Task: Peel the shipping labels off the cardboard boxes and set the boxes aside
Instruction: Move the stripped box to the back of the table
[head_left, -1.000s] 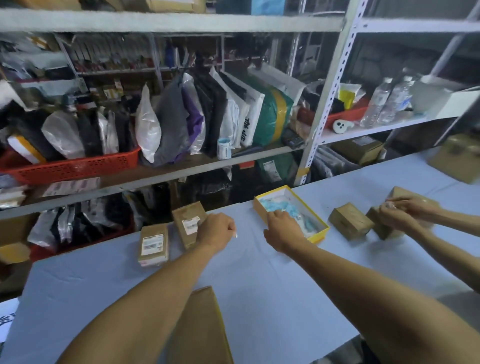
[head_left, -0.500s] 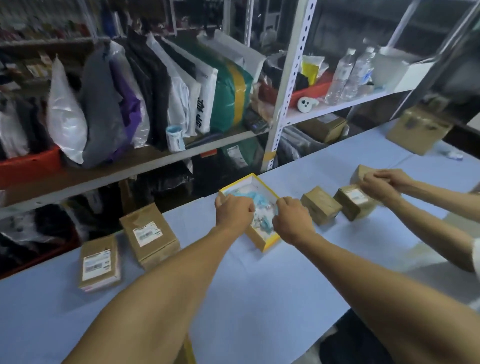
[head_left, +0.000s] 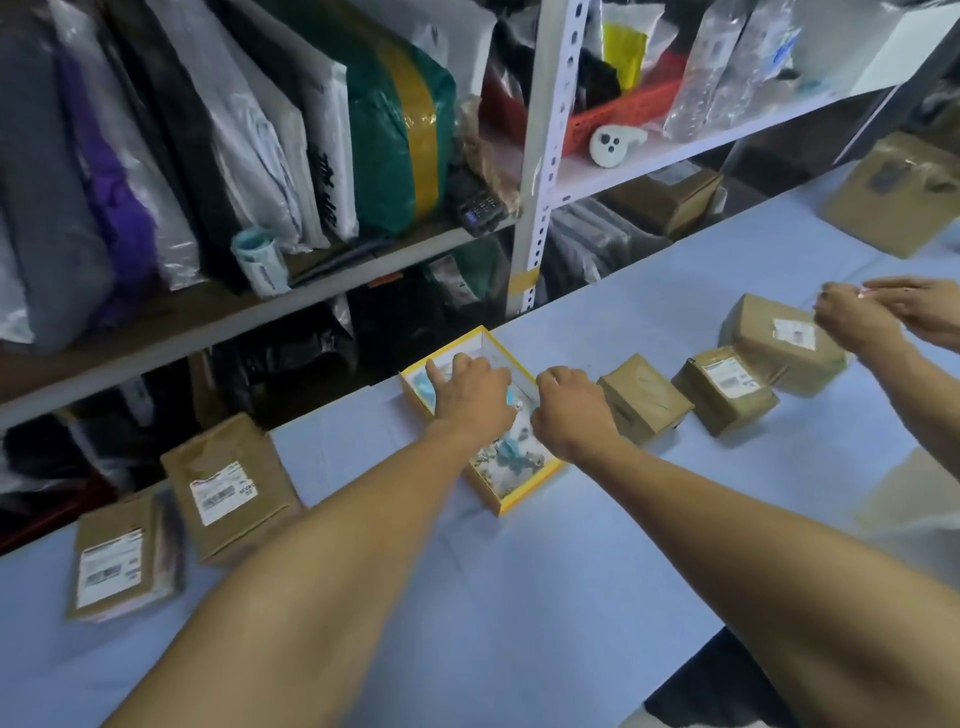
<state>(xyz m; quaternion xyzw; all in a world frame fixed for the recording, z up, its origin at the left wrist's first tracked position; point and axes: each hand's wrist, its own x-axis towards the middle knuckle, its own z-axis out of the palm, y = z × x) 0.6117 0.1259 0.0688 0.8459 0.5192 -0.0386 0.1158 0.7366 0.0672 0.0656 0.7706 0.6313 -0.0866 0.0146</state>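
A: Shipping labels, peeled and crumpled white-and-blue scraps (head_left: 511, 452), are lying in the yellow-rimmed open tray (head_left: 524, 496). The left hand (head_left: 470, 397) is reaching in, forefinger straight, the other fingers hidden. The right hand (head_left: 569, 410) is curled at the rim; whether it is pinching anything, I cannot tell.

B: Discarding, probably. The brown cardboard boxes with white labels (head_left: 231, 483) are waiting at left on the pale blue table (head_left: 519, 597); grabbing one comes next.

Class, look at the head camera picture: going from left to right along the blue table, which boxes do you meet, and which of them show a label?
Flat labelled box → bigger labelled box → yellow-rimmed open box → plain brown box, no label showing → small labelled box → larger labelled box.
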